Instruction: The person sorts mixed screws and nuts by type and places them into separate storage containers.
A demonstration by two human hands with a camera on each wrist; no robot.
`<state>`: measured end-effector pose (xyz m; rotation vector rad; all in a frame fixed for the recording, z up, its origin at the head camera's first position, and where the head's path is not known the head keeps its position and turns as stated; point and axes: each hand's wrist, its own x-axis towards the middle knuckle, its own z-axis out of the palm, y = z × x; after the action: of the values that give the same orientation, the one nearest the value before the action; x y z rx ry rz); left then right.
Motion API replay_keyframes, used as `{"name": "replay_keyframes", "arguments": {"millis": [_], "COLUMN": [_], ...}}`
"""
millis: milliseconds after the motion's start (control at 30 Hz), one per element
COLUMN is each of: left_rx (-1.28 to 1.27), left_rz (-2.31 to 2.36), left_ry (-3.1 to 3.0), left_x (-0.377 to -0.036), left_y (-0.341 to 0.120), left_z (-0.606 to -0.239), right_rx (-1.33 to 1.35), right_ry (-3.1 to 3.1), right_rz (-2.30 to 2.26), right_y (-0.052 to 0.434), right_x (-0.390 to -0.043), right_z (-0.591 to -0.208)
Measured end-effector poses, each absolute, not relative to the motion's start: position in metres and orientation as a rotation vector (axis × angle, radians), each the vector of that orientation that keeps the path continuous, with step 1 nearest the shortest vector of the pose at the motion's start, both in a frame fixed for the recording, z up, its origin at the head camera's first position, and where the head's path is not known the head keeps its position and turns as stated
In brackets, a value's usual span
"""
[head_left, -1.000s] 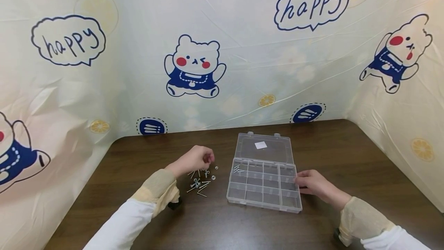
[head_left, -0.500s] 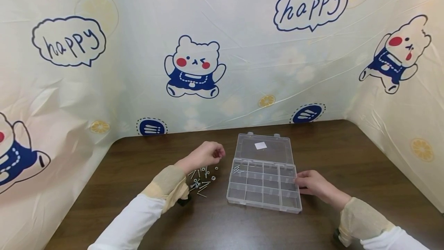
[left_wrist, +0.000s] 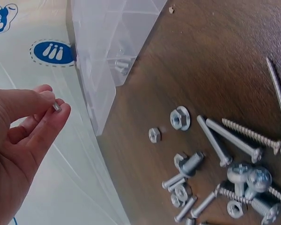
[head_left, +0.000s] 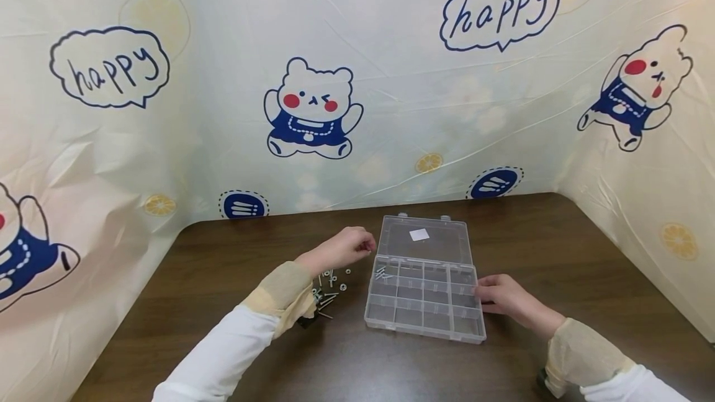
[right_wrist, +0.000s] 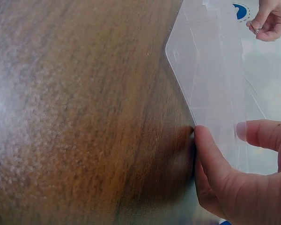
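Note:
My left hand (head_left: 343, 249) pinches a small silver screw (left_wrist: 56, 107) between thumb and forefinger, above the table just left of the box; only its end shows. The clear plastic compartment box (head_left: 424, 332) lies with its lid (head_left: 438, 237) folded back. Several small screws (head_left: 382, 273) lie in its back left compartment. At the box's right side, my right hand (head_left: 505, 293) grips the wall, thumb on the top edge and fingers against the outside (right_wrist: 208, 150). Below the left hand lie loose bolts and screws (left_wrist: 234, 136), a flange nut (left_wrist: 180, 118) and a hex nut (left_wrist: 154, 135).
A brown wood-grain table (head_left: 419, 371) carries everything. Printed cloth (head_left: 391, 110) hangs behind and at both sides. A small white label (head_left: 419, 234) sits on the lid. The left sleeve (head_left: 282, 290) covers part of the loose hardware.
My left hand has lifted off the pile and moved right to the box's back left corner, carrying the small screw. The right hand and the box have stayed put.

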<state>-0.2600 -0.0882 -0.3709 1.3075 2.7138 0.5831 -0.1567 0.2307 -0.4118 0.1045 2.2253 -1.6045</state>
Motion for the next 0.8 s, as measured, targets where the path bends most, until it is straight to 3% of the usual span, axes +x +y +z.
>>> {"name": "replay_keyframes", "arguments": {"millis": [800], "left_rx": [1.358], "left_rz": [0.479], "left_ry": [2.676], "left_x": [-0.262], "left_y": [-0.062], "left_z": [-0.384], "right_rx": [0.093], "right_ry": [2.23], "right_rz": [-1.612], "right_y": [0.231], "right_x": [-0.157], "right_z": [-0.414]}}
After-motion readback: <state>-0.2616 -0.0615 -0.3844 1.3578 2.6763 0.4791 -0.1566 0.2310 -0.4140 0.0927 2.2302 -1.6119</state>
